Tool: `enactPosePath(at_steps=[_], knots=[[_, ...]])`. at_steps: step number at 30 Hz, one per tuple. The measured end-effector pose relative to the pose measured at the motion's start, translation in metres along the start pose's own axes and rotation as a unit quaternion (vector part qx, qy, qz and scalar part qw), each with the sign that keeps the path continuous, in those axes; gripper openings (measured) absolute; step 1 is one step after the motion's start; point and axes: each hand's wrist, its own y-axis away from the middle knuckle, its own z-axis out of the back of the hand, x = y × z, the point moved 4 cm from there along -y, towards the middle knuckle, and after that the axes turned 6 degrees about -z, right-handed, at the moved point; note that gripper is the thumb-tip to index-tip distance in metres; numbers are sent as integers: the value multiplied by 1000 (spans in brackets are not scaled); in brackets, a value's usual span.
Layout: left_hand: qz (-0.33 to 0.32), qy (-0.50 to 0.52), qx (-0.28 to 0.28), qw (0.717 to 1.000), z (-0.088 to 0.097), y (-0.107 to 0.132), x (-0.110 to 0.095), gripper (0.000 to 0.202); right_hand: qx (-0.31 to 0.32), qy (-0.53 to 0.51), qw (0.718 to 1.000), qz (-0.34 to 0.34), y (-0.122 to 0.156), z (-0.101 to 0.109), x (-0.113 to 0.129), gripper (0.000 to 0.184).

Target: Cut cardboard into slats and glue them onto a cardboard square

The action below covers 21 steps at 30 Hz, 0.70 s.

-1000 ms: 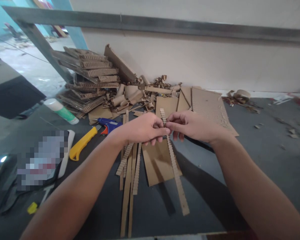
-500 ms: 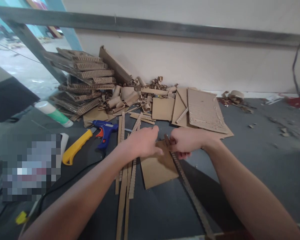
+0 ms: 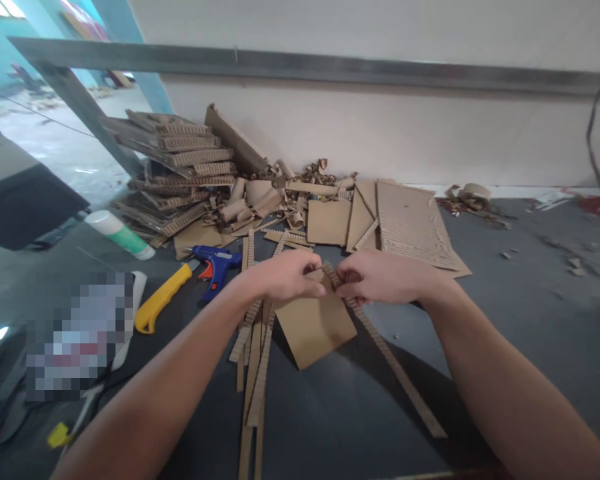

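A flat brown cardboard square (image 3: 316, 330) lies between my arms on the dark tabletop. Curled over its far left edge, my left hand (image 3: 293, 275) grips it between thumb and fingers. My right hand (image 3: 383, 277) pinches a long corrugated cardboard strip (image 3: 397, 370) near its far end. That end bends along the square's far right edge, and the rest slants toward me on the right. The fingertips partly hide where strip and square meet. More cardboard strips (image 3: 259, 373) lie left of the square, partly under my left forearm.
Left are a blue glue gun (image 3: 223, 268), a yellow-handled cutter (image 3: 163, 299), a white-and-green can (image 3: 120, 235) and a blurred item (image 3: 83, 337). Behind stand stacked corrugated pieces (image 3: 190, 157), scraps (image 3: 257, 197) and a ribbed sheet (image 3: 413, 223), below a metal rail (image 3: 330, 67).
My left hand has closed on the square, which has turned slightly. My right hand has moved slightly, still on the strip. The strip's near end has swung right. The view has shifted a little.
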Motion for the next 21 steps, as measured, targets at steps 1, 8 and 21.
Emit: enactPosePath(at_steps=[1,8,21], knots=[[-5,12,-19,1000,6,3,0,25,-22,-11,1000,2,3,5,0,22],[25,113,-154,981,35,21,4,53,-191,-106,976,-3,9,24,-11,38],[-95,130,-327,931,46,22,-2,19,-267,-171,938,142,12,26,9,30]])
